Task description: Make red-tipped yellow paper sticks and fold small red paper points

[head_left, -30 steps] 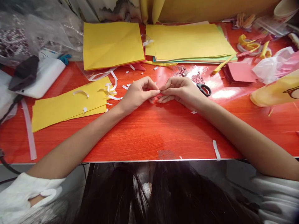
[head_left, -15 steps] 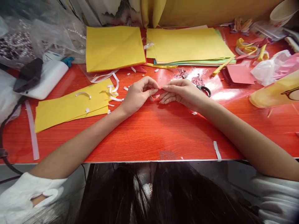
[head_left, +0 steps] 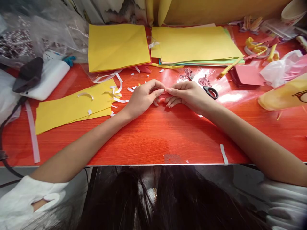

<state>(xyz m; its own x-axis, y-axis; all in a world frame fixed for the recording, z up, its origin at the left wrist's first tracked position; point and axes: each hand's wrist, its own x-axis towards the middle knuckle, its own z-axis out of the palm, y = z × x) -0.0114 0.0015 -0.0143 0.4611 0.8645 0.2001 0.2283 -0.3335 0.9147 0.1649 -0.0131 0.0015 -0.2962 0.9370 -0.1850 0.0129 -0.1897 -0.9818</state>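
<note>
Between my two hands, above the middle of the red table (head_left: 144, 137), is a small piece of red paper (head_left: 164, 95). My left hand (head_left: 146, 97) pinches its left side with thumb and forefinger. On the other side my right hand (head_left: 184, 94) pinches it too, the other fingers loosely curled below. Fingers cover most of the paper, so its full shape is hidden. Black-handled scissors (head_left: 211, 93) lie just behind my right wrist, their blades partly out of sight. White paper scraps (head_left: 119, 100) are strewn beside my left hand.
Yellow sheets lie in a left stack (head_left: 118, 48) and a right stack (head_left: 196, 44) at the back. Yellow strips (head_left: 72, 108) rest at left, near a white device (head_left: 49, 80). Red paper squares (head_left: 249, 75) and a yellowish cup (head_left: 283, 94) are at right.
My fingertips have drawn slightly closer together on the red paper, and less of it shows. The view has shifted a little; the things on the table lie as before.
</note>
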